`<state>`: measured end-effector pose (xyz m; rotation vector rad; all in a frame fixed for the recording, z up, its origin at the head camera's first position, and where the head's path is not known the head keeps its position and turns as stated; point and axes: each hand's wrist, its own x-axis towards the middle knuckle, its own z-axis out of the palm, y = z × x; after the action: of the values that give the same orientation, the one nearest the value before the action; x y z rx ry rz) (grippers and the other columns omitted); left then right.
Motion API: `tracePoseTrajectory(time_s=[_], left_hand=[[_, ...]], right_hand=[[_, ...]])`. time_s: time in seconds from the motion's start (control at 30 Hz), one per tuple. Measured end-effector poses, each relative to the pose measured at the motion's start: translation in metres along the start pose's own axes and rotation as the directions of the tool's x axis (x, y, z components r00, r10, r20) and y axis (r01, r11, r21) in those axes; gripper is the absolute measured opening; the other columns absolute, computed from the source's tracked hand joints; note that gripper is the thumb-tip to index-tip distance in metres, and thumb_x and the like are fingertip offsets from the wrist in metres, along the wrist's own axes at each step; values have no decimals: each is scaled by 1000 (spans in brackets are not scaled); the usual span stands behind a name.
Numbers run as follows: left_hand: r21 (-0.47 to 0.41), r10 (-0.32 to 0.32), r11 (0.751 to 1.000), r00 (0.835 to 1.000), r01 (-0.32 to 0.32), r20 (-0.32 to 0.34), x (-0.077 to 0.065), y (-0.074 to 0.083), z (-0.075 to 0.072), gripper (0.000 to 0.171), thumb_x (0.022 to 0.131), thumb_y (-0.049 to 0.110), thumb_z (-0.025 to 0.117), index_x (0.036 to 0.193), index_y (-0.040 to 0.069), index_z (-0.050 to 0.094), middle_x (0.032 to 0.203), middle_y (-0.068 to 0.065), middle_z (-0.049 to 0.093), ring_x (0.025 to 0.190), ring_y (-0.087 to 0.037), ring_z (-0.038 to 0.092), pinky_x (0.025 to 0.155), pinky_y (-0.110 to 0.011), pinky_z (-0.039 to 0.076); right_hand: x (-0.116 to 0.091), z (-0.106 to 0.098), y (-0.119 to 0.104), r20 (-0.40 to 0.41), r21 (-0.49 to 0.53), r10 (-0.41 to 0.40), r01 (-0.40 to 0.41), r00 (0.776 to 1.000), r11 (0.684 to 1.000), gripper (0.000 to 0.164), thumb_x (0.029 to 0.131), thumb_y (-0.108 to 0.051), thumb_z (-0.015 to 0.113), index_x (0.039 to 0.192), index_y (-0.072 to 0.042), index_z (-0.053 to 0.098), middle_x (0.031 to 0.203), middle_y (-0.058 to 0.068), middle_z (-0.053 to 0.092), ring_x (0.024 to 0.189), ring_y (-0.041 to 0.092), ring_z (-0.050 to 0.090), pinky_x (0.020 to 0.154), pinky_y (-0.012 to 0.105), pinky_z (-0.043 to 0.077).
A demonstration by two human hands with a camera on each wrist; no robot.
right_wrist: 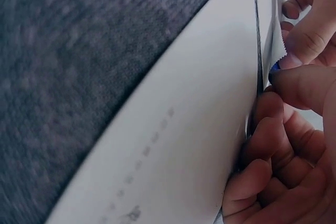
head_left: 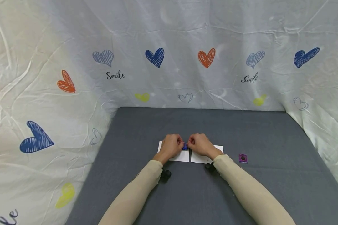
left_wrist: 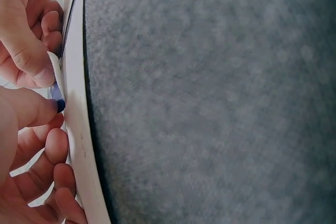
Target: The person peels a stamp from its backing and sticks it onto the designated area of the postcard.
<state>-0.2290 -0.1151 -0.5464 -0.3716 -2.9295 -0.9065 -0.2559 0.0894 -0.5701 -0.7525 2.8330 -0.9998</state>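
A small blue packet [head_left: 185,146] with a zigzag edge is held between both hands, over the inner edge of the left white sheet [head_left: 181,157]. My left hand [head_left: 170,146] pinches the packet on its left side with thumb and finger. On the other side my right hand [head_left: 200,144] pinches it too, above the right white sheet [head_left: 200,158]. Close up in the right wrist view, the packet's pale serrated edge [right_wrist: 279,51] stands between the thumbs. Fingers cover most of the packet, so whether it is torn I cannot tell.
A purple packet [head_left: 243,158] with a dark round mark lies on the grey tabletop [head_left: 146,128], right of the sheets. Only a narrow gap separates the two sheets. A white cloth [head_left: 180,37] printed with hearts hangs behind and beside the table.
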Motion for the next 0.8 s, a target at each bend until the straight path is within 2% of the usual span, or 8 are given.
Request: tracePoseTrajectory(time_s=[0.1, 0.2, 0.3, 0.43, 0.6, 0.8], left_hand=[[4, 17, 1000, 1000, -17, -26, 6, -13, 13, 14, 92, 20, 78, 79, 18, 73, 68, 7, 62, 65, -11, 58, 61, -34, 47], [15, 30, 999, 999, -29, -27, 4, -10, 10, 14, 92, 21, 77, 79, 18, 73, 69, 7, 63, 65, -12, 58, 61, -34, 48], [45, 25, 999, 1000, -24, -8, -2, 3, -1, 14, 95, 20, 76, 81, 16, 74, 71, 4, 65, 68, -15, 61, 64, -37, 51], [85, -17, 996, 1000, 15, 16, -8, 18, -12, 14, 97, 18, 76, 83, 15, 74, 73, 3, 65, 72, -16, 62, 68, -38, 53], [107, -28, 994, 999, 25, 18, -9, 21, -13, 14, 96, 18, 78, 83, 16, 74, 73, 4, 65, 74, -16, 62, 70, -39, 53], [124, -16, 992, 1000, 14, 15, -8, 20, -12, 15, 95, 19, 78, 82, 17, 73, 72, 4, 65, 74, -18, 64, 67, -39, 53]], right_hand=[[-5, -11, -14, 20, 32, 5, -6, 1000, 999, 12, 95, -21, 71, 86, -14, 74, 73, -4, 69, 65, 13, 61, 61, 32, 49], [-9, -18, -25, 23, 49, 25, -26, 999, 998, 11, 93, -20, 73, 85, -13, 74, 72, -4, 69, 64, 12, 61, 61, 32, 49], [-6, -11, -16, 11, 31, 26, -26, 1000, 999, 11, 92, -23, 73, 84, -16, 73, 71, -6, 68, 63, 10, 60, 60, 31, 47], [-1, -2, -4, 10, 6, 29, -30, 1000, 1000, 12, 93, -25, 74, 85, -18, 74, 72, -7, 69, 64, 10, 61, 61, 31, 48], [5, 9, 9, 4, -25, 55, -55, 998, 998, 10, 92, -28, 77, 84, -22, 73, 71, -13, 68, 64, 8, 61, 61, 31, 49], [6, 9, 6, -27, -44, 41, -42, 999, 998, 9, 88, -25, 77, 80, -24, 73, 67, -16, 66, 62, 7, 60, 61, 30, 49]])
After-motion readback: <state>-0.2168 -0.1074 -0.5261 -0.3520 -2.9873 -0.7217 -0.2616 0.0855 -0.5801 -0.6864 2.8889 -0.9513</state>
